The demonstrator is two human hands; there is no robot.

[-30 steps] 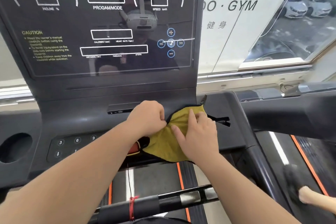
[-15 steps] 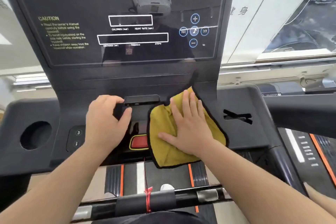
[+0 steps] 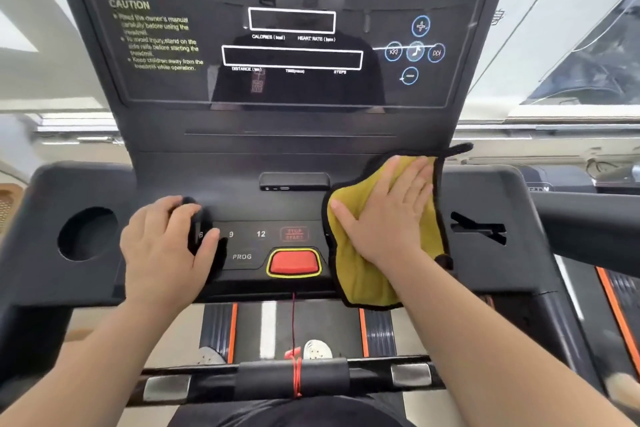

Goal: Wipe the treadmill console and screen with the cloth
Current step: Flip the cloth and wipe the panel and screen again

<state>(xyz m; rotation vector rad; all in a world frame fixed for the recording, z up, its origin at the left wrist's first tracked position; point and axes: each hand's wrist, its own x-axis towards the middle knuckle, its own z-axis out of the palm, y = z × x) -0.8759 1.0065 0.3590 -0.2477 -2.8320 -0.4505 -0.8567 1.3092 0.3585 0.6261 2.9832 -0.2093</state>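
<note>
The right hand [image 3: 388, 215], open and flat, has slid the cloth [image 3: 367, 281] further right along the console [image 3: 485, 274]. The left hand [image 3: 162, 246] now rests loosely curled, empty, over the left keys. The screen [image 3: 207, 87] looks not yet wiped.

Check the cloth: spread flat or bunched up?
Spread flat. The right hand presses open-palmed on the cloth, which lies on the console.

A glossy, mirror-like finish is shown by the large dark glass-like treadmill screen [image 3: 291, 45], whereas the black plastic console deck [image 3: 485, 270] below is seen as matt and smooth. The yellow black-edged cloth [image 3: 367, 281] is seen as soft and fuzzy. A shiny plastic look is given by the red stop button [image 3: 293, 262], and brushed metal by the silver grip plates [image 3: 410, 375] on the handlebar.
</note>
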